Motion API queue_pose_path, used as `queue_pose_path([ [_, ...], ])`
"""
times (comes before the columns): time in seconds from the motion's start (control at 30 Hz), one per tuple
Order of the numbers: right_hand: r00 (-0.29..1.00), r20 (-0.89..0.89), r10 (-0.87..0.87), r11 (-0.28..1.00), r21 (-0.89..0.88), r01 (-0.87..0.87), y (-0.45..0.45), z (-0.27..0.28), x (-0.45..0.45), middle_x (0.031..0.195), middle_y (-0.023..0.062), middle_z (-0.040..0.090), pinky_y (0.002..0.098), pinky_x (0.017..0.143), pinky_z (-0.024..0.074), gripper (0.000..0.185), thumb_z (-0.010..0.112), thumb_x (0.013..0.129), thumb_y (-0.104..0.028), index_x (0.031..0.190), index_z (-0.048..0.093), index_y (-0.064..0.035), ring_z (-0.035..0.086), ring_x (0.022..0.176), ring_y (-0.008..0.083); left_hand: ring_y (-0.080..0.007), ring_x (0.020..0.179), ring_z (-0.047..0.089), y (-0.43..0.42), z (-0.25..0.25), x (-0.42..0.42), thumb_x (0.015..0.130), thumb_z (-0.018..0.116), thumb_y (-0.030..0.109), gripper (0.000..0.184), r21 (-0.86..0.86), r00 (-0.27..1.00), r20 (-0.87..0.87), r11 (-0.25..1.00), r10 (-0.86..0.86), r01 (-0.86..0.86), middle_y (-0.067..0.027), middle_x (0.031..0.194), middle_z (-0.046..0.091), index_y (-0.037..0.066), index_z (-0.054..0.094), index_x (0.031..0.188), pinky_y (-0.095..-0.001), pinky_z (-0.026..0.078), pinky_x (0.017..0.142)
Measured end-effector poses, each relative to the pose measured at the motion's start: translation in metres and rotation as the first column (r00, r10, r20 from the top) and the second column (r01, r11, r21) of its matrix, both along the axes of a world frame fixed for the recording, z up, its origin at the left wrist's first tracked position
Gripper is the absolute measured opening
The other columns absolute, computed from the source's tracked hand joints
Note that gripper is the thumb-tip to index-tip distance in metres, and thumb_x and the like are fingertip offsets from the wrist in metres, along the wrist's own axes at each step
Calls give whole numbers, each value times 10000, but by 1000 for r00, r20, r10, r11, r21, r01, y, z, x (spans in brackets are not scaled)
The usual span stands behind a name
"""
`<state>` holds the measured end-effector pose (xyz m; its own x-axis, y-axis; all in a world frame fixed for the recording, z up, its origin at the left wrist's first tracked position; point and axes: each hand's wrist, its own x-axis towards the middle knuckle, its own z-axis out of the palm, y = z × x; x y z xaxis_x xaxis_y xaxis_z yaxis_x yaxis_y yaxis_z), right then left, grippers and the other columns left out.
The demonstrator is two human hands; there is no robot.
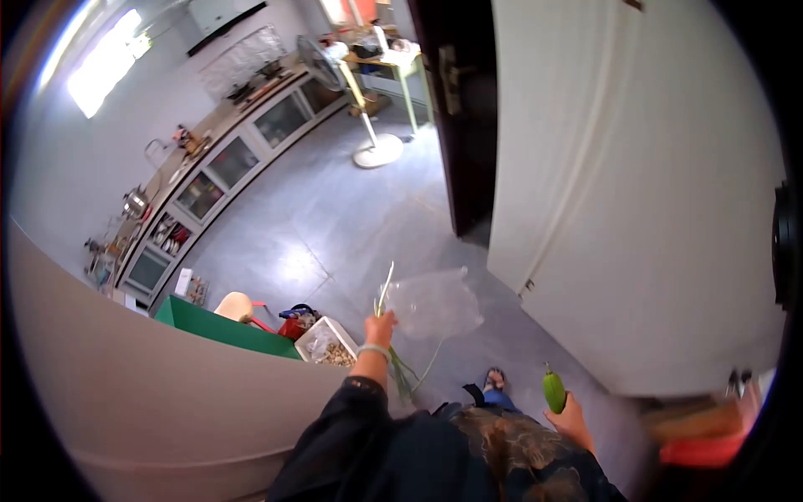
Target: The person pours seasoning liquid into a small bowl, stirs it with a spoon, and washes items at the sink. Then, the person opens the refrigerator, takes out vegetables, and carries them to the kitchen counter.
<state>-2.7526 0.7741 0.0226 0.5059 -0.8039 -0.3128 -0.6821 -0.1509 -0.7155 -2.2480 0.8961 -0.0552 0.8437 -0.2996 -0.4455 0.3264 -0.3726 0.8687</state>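
My left hand (381,329) is closed around a few long scallions (386,289), their pale ends pointing up and their green leaves trailing below the wrist. A clear plastic bag (439,303) hangs beside the same hand and seems to be gripped by it too. Lower right, my right hand (572,422) is wrapped round the lower part of a short green vegetable that looks like a cucumber (554,391), held upright with its thin stem on top. Fingers of both hands are partly hidden.
A white box of small brownish items (343,339) stands on the floor left of me, by a green panel (226,333). Ahead are a standing fan (378,151) and a long counter (226,125). A dark door (460,125) and a large white panel (636,209) border the right.
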Motion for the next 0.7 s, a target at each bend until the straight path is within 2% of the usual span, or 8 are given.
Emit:
queue_pose_path([
  [0.13, 960, -82, 269, 962, -20, -271, -98, 10, 93, 932, 246, 617, 438, 764, 474, 516, 724, 682, -237, 1076, 488, 0, 595, 902, 417, -107, 427, 446, 11, 32, 26, 835, 614, 216, 214, 31, 991, -24, 991, 130, -129, -97, 693, 636, 4, 629, 863, -256, 331, 372],
  [0.23, 912, -16, 409, 912, -2, -409, -155, 26, 185, 942, 239, 607, 431, 773, 470, 509, 738, 686, -263, 1055, 492, -16, 589, 915, 409, -118, 449, 482, 29, 40, 45, 842, 596, 222, 227, 52, 963, 38, 962, 266, -267, -83, 687, 635, 3, 635, 885, -247, 352, 400],
  [0.4, 796, 146, 588, 809, -79, -583, -192, 26, 343, 901, 198, 617, 409, 767, 476, 544, 751, 674, -247, 1105, 500, -30, 606, 877, 367, -132, 466, 504, 56, 50, 90, 903, 516, 293, 275, 156, 951, 42, 938, 306, -309, -70, 751, 601, 35, 609, 894, -257, 357, 411],
  [0.5, 709, 208, 674, 732, -57, -679, -187, 43, 440, 905, 185, 627, 381, 770, 482, 517, 743, 691, -223, 1108, 504, -32, 617, 858, 338, -121, 433, 455, 52, 53, 137, 920, 496, 264, 246, -60, 938, -115, 940, 328, -337, -59, 711, 573, 36, 566, 861, -262, 333, 394],
  [0.53, 692, 226, 685, 712, -9, -702, -185, 43, 471, 890, 165, 628, 366, 767, 481, 512, 755, 688, -222, 1102, 516, -38, 620, 847, 302, -96, 403, 389, 45, 62, 157, 926, 473, 228, 209, -202, 935, -225, 925, 275, -321, -91, 746, 608, 45, 521, 839, -247, 297, 372],
  [0.63, 608, 366, 704, 652, 7, -758, -173, 33, 555, 886, 157, 632, 360, 761, 483, 518, 761, 695, -235, 1113, 520, -45, 626, 839, 287, -71, 395, 368, 27, 80, 217, 918, 468, 177, 149, -356, 931, -340, 897, 134, -260, -142, 804, 651, 43, 507, 864, -217, 299, 369],
  [0.67, 574, 328, 751, 616, -34, -787, -164, 63, 585, 889, 131, 630, 345, 758, 485, 527, 764, 706, -206, 1146, 519, -50, 627, 843, 241, -64, 395, 360, 17, 96, 242, 915, 473, 171, 136, -409, 940, -330, 883, 90, -228, -144, 810, 651, 49, 502, 864, -211, 291, 367],
  [0.7, 537, 379, 754, 593, -42, -804, -157, 71, 614, 886, 118, 628, 337, 757, 486, 527, 761, 710, -183, 1158, 516, -49, 623, 846, 218, -58, 395, 352, 6, 116, 260, 912, 479, 166, 123, -452, 944, -325, 869, 47, -199, -147, 816, 651, 54, 498, 865, -205, 282, 365],
])
